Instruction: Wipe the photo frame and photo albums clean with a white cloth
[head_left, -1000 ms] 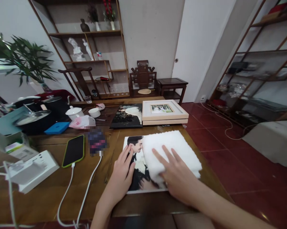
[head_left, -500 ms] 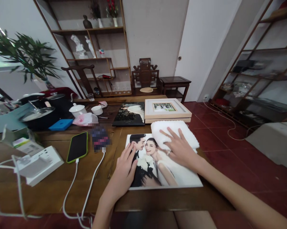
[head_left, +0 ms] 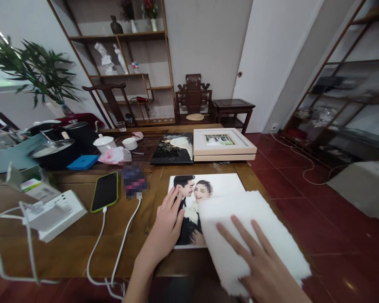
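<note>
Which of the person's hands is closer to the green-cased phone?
Left. The left hand presses the photo print at its left edge, beside the phone; the right hand lies flat on the white cloth, farther right.

right hand flat on white towel, left hand on photo print

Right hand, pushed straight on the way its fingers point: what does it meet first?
The right hand lies flat on the white towel, fingers aimed away and slightly left. Past the towel's far edge it would likely first reach the wedding photo print.
</note>
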The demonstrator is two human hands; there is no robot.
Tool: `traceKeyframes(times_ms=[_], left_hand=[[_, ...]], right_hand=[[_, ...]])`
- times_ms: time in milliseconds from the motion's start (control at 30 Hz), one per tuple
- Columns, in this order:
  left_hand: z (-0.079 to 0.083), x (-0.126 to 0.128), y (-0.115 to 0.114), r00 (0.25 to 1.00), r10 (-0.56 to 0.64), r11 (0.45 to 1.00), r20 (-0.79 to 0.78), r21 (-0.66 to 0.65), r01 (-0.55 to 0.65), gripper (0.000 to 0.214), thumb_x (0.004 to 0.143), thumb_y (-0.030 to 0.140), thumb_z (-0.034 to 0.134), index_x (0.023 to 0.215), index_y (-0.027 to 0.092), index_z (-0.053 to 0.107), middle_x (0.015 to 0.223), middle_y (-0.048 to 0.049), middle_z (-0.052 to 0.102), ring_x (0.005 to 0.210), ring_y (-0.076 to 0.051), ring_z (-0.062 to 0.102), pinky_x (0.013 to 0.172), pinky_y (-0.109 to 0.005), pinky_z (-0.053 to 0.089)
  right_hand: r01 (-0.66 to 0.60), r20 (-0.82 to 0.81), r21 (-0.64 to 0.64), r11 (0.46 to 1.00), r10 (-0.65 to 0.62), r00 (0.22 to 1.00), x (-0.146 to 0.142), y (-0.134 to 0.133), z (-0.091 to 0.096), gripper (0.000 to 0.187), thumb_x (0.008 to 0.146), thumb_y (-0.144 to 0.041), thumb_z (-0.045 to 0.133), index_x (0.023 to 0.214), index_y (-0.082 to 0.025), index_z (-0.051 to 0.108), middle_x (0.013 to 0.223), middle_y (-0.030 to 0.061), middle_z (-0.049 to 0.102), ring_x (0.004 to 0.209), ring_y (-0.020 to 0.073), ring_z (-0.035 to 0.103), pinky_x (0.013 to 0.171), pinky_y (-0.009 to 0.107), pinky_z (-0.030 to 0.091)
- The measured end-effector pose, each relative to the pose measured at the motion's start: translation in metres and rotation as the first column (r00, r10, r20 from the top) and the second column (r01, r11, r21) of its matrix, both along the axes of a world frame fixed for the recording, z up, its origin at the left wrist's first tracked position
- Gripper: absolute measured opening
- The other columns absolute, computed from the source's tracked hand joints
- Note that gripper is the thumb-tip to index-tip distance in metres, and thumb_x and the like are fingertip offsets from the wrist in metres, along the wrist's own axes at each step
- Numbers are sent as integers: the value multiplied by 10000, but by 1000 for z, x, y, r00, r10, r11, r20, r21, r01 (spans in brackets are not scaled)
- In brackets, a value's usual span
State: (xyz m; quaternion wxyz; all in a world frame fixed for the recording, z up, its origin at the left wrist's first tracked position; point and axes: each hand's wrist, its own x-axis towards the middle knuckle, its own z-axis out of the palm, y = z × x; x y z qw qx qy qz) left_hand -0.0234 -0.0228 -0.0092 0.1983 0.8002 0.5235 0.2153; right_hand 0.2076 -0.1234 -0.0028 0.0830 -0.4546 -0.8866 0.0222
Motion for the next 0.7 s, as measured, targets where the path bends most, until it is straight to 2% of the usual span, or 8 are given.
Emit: traceKeyframes(times_ms=[67,300,400,500,600,700], left_hand=[[-1,-1,0,1000,-13,1000,2,10,13,500,953,321,261,1442,261,173,1525,-73,193,1404,-219,129,1092,-506,200],[-2,-1,1,999,-15,1000,30,26,15,496,953,316,273,1439,272,184,1517,-77,219,1397,-233,161,1086,-521,207],[-2,0,0,1000,-9,1000,29,20,8,498,952,313,279,1439,263,190,1518,-75,216,1398,-225,155,1094,-507,201],[-2,0,1,1000,0,1000,22,7,0,500,951,319,275,1439,246,194,1521,-72,207,1402,-215,139,1103,-492,194],[-2,0,1,1000,14,1000,21,-14,-14,503,949,319,272,1440,240,191,1523,-72,201,1403,-215,136,1105,-494,188],[-2,0,1,999,17,1000,35,-17,-16,504,950,312,265,1443,255,174,1525,-72,195,1402,-219,139,1097,-507,195]], right_hand=[[10,3,-29,1000,-10,1000,2,14,7,66,652,-262,665,680,-226,713,1516,18,175,1350,425,25,1034,673,-17],[136,28,0,991,-136,990,-4,108,27,299,806,-186,480,1039,-181,668,1479,65,283,1358,372,114,1037,650,115],[159,24,-16,987,-158,987,-10,125,31,376,812,-154,440,1146,-167,610,1474,81,292,1359,361,119,1033,649,131],[176,23,-51,983,-175,984,-18,108,32,366,793,-150,459,1116,-160,629,1472,99,288,1357,377,109,1034,660,104],[140,19,-90,986,-139,990,-23,65,26,259,757,-192,538,961,-182,698,1486,95,254,1350,410,82,1030,679,54],[32,-8,-82,996,-33,999,-23,22,13,119,707,-253,618,750,-211,721,1511,59,180,1338,453,49,1006,713,33]])
